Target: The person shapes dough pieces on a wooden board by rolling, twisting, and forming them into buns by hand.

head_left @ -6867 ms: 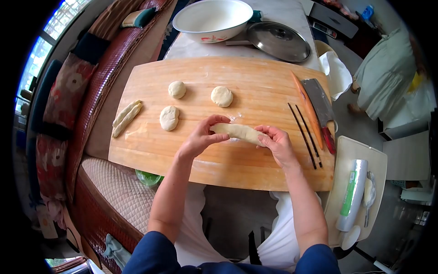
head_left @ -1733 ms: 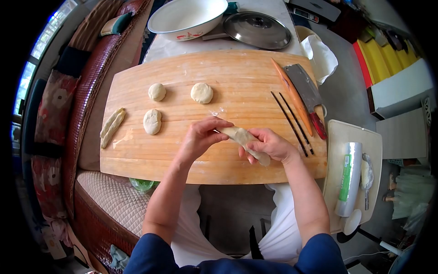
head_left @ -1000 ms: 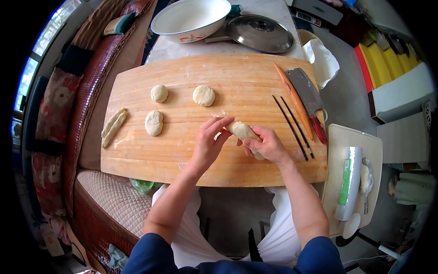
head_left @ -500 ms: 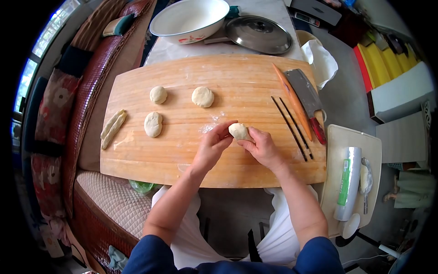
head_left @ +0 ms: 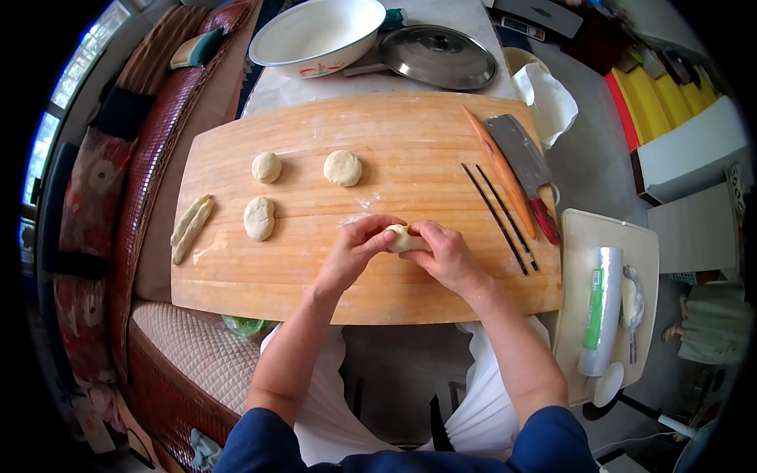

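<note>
Between my two hands, over the front half of a wooden board, is a lump of pale dough. My left hand grips its left side, thumb on top. From the right, my right hand pinches it with thumb and fingers. Parts of the dough are covered by my fingers. Just beyond my hands lies a dusting of flour. Farther left on the board rest a small dough ball, a larger round dough piece, an oval dough piece and a twisted dough strip.
Right on the board lie black chopsticks, a rolling pin and a cleaver. A white basin and a pan lid stand behind it. A side tray holds a plastic wrap roll and a spoon.
My hands have drawn closer together around the dough, and my left thumb now presses on it. The whole view has shifted slightly; the other dough pieces have not moved on the board.
</note>
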Available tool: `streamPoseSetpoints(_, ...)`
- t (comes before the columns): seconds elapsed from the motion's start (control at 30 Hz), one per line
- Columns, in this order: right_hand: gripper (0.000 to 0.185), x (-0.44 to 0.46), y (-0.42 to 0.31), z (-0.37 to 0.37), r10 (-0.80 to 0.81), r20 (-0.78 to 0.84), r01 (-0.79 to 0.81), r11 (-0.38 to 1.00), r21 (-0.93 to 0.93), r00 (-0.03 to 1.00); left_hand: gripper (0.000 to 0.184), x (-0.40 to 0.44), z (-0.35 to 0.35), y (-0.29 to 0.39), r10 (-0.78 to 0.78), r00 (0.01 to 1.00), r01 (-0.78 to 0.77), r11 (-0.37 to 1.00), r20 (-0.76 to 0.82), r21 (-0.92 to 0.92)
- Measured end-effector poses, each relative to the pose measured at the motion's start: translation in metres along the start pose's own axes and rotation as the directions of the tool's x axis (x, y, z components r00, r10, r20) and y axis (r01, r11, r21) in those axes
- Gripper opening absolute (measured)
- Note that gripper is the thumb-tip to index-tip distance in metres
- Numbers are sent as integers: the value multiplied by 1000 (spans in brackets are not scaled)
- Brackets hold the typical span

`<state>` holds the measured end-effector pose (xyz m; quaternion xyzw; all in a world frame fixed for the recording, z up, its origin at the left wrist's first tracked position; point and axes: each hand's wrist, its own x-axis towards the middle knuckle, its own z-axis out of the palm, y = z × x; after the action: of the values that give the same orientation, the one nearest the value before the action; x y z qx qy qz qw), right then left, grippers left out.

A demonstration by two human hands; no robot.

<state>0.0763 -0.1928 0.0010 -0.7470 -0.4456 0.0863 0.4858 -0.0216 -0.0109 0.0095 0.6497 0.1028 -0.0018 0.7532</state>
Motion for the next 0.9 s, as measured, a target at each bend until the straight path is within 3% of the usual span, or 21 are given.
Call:
streamPoseSetpoints(0.17, 47, -1, -4, -2, 128, 62, -135, 984, 119, 990, 31, 0, -7, -3, -112, 991, 122, 979, 71, -163)
streamPoseSetpoints(0.27, 54, 2, -7, -1, -8, -24, 12, 984, 178, 1000, 29, 2, -2, -2, -40, 999, 45, 970, 27, -238)
streamPoseSetpoints(0.47, 52, 0, -4, 0, 7, -15, -6, 994, 112, 1000, 27, 5, 5, -7, -59, 996, 47, 984, -70, -174)
streamPoseSetpoints(0.57, 47, 0, -7, 3, 24, -57, -19, 997, 78, 998, 24, 5, 10, -12, 79, 981, -92, 994, -179, -66)
streamPoseSetpoints(0.67, 44, 0, -7, 5, 61, -76, -54, 994, 90, 995, 25, 4, 9, -11, 194, 971, -177, 976, -137, 128)
streamPoseSetpoints(0.87, 46, -1, -8, 8, 90, -95, -80, 991, 108, 991, 32, 0, 8, -7, 99, 992, -91, 992, -82, 86)
streamPoseSetpoints(0.9, 48, -1, -9, 7, 98, -67, -88, 987, 133, 993, 31, 1, 8, -8, 99, 992, -100, 995, -73, -10)
